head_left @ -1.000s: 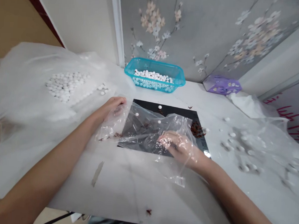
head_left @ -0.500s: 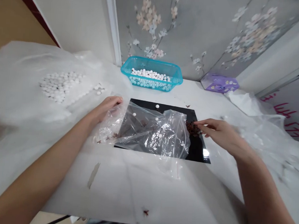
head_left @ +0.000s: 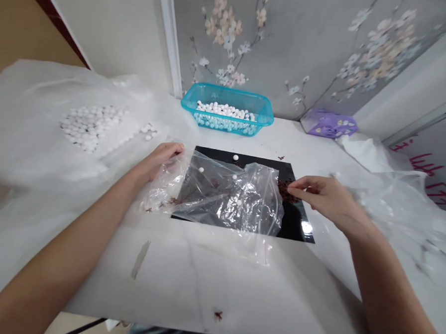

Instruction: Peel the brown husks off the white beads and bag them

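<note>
A clear plastic zip bag [head_left: 213, 201] lies over a flat black sheet [head_left: 290, 225]. My left hand [head_left: 159, 161] is closed on the bag's left end. Small white balls [head_left: 236, 157] are scattered on the sheet and in or under the bag; I cannot tell which. At the sheet's right side is a heap of small reddish-brown pieces [head_left: 287, 192]. My right hand [head_left: 322, 194] reaches into that heap from the right, thumb and forefinger pinched together on some of the pieces. More brown bits show through the bag's left end.
A turquoise basket [head_left: 227, 125] of white balls stands against the wall. To the left, a large translucent bag [head_left: 30, 127] holds many more. A purple box [head_left: 333, 124] and crumpled clear plastic [head_left: 389, 195] lie right. One brown piece [head_left: 218, 316] rests near the front edge.
My right thumb and forefinger have come together at the brown heap, the hand shifting slightly left. My left hand keeps its hold on the bag.
</note>
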The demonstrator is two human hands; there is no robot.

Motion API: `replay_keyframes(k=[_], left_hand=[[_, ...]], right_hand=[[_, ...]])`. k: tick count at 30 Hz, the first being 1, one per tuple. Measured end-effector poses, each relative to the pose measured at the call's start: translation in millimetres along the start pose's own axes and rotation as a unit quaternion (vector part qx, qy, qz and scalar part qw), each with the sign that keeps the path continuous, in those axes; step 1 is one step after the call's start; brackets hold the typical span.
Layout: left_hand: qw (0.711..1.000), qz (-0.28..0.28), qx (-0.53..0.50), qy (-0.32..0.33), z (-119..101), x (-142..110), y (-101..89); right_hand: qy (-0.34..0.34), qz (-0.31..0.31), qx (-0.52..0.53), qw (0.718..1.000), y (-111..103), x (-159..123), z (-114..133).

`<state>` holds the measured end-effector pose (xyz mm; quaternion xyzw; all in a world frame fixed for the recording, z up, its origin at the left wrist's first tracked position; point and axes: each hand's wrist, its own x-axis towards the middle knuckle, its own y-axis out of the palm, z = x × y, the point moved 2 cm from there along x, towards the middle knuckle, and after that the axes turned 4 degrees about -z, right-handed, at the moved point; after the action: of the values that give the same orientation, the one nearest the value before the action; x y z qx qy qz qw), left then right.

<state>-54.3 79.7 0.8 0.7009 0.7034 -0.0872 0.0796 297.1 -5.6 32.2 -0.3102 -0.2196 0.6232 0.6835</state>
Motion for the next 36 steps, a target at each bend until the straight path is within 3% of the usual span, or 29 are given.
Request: replay_keyframes(k=[4, 7, 12, 16, 21, 23, 28, 36], left_hand=[[1.000, 0.005, -0.001, 0.005, 1, 1, -0.4], [1.000, 0.010, -0.003, 0.011, 0, 2, 0.3], [1.000, 0.020, -0.005, 0.014, 0, 1, 1.7], [1.000, 0.023, -0.004, 0.016, -2, -2, 3.5], [0.999, 0.027, 0.001, 0.018, -7, -7, 6.8], [0.999, 0.029, 0.001, 0.020, -8, -8, 7.3], [0.999, 0.030, -0.001, 0.024, -5, -6, 4.6], [0.999, 0.025, 0.007, 0.019, 3, 1, 0.1]], right_hand=[[-0.004, 0.195, 0.022, 0.981, 7, -10, 11], [-0.061, 0.253, 0.084, 0.962, 17, -18, 22], [-0.178, 0.177, 0.122, 0.960, 45, -23, 35], [-0.295, 0.058, -0.030, 0.953, 71, -27, 45], [-0.313, -0.057, -0.167, 0.933, 97, -25, 60], [-0.316, -0.058, -0.174, 0.931, 105, -21, 67], [-0.343, 0.026, -0.189, 0.920, 120, -12, 81], [-0.333, 0.086, -0.219, 0.913, 121, -7, 90]])
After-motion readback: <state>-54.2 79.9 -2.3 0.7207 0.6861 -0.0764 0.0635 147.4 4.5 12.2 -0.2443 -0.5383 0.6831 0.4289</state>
